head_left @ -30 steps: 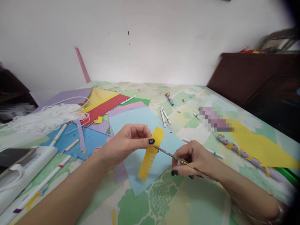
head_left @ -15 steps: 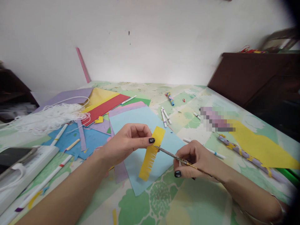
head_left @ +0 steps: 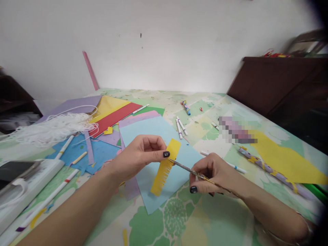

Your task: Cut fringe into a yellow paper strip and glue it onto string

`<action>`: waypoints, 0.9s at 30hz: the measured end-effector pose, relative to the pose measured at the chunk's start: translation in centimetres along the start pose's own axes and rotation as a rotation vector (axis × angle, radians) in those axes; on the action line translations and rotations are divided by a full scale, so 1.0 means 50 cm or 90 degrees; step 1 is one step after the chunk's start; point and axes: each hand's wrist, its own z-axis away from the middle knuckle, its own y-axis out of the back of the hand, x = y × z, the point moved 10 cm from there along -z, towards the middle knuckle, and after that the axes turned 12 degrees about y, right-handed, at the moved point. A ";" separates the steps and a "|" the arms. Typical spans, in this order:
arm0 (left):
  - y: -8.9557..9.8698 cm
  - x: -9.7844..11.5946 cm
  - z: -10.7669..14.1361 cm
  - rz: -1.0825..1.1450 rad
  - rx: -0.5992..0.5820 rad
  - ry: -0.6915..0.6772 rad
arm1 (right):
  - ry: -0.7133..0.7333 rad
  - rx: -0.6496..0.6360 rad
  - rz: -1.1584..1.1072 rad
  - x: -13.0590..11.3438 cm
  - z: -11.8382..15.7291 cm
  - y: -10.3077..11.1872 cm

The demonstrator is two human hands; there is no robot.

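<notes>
My left hand (head_left: 143,153) pinches a yellow paper strip (head_left: 175,147) by its left edge, thumb on top. Short slits run along the strip's right edge from its lower end up to the thumb, making a fringe. In my right hand (head_left: 212,174) is a pair of scissors (head_left: 186,167), its fingers closed round the handles. The blade tips lie at the strip's right edge, just beside my left thumb. Below the strip, a light blue paper sheet (head_left: 143,136) rests on the table over pink and purple sheets.
White string (head_left: 51,128) lies tangled at left, near red paper (head_left: 115,119) and blue paper (head_left: 99,150). A phone (head_left: 17,172) sits on a white power strip (head_left: 48,177). Markers (head_left: 179,128) lie beyond the hands. Yellow paper (head_left: 287,159) and a purple wrapped stick (head_left: 271,171) are at right.
The strip's lower end has shifted slightly up and left. My right hand and the scissors have moved very little; my left hand keeps its pinch.
</notes>
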 end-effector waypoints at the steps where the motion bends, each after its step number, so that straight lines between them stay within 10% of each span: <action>1: 0.000 0.001 -0.001 0.000 -0.001 -0.001 | 0.001 0.002 0.002 -0.001 0.000 0.001; 27: 0.004 0.000 -0.001 0.001 0.025 0.010 | -0.017 0.005 0.027 0.010 0.001 0.006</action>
